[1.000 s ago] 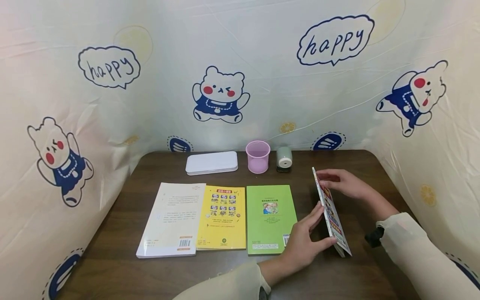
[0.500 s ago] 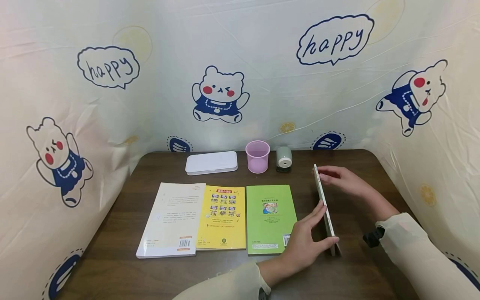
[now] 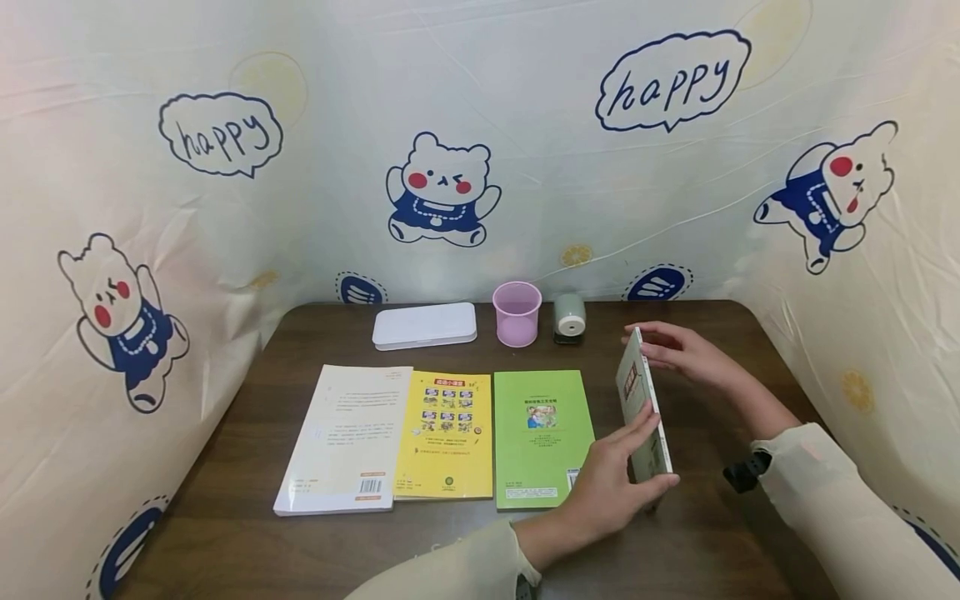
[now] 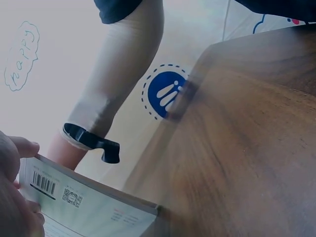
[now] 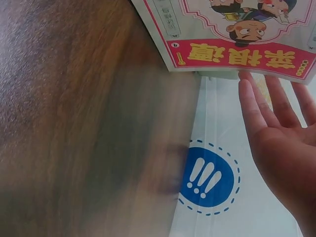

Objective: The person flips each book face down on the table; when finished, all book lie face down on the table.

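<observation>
A thin picture book (image 3: 640, 414) stands on its long edge on the brown table (image 3: 720, 542), just right of a green book (image 3: 542, 437), and leans left. My left hand (image 3: 626, 479) pinches its near end, fingers on the left face and thumb at the corner. My right hand (image 3: 677, 350) touches its far end with straight fingers. The left wrist view shows the back cover with a barcode (image 4: 74, 202) by my left fingers (image 4: 15, 207). In the right wrist view the red-bannered front cover (image 5: 237, 49) is above my straight right fingers (image 5: 269, 118).
A white book (image 3: 345, 437), a yellow book (image 3: 444, 433) and the green book lie side by side. Behind them sit a white flat case (image 3: 424, 324), a pink cup (image 3: 517, 312) and a small green sharpener (image 3: 569, 317). A bear-print curtain (image 3: 442, 187) encloses the table on three sides.
The book swung from leaning right, through upright, to leaning left toward the green book. Both hands stayed on it and its back cover now shows.
</observation>
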Available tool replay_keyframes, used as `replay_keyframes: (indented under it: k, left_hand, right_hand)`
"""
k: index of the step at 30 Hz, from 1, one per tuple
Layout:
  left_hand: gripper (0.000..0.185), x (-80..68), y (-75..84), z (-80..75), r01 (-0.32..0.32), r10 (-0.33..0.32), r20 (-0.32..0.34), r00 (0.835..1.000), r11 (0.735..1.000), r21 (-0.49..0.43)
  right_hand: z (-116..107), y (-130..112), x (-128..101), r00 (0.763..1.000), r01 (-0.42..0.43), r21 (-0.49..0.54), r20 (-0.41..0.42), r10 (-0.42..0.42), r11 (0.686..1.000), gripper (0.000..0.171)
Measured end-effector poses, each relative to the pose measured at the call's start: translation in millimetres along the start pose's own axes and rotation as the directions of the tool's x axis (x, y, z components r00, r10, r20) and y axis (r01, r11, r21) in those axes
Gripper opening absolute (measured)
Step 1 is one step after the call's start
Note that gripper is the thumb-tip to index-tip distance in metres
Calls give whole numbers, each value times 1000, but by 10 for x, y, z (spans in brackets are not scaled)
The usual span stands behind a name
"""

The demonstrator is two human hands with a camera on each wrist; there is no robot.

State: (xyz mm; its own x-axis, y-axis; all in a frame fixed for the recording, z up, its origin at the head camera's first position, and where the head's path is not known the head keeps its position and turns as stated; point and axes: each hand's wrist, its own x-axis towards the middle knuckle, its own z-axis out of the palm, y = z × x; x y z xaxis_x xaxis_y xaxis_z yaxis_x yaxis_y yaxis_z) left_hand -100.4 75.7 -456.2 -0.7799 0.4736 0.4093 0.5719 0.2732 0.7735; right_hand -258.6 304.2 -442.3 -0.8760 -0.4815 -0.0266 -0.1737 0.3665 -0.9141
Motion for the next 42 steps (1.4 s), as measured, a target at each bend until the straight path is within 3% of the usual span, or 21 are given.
replay_keyframes:
  k: [16,25,33,42]
  left_hand:
    - [72,-16,-40,31,-8,8,2,1000,999,38]
    - [80,-38,-106,71,-18,17,9,1000,991,134]
    - [85,-72,-212,151,21,-32,48,998,979,203]
    - [86,-108,-354,268,121,-160,120,980,953,277]
  right_hand:
    - [-10,-60,-14,1000,-6,23,-25,7,1000,53]
    - [-42,-48,-29,999,-14,24,-31,15,1000,52]
    - [-89,-48,-83,999,-34,25,-39,35,999,53]
    - [-139,-35,-152,997,-52,24,-61,53,998,55]
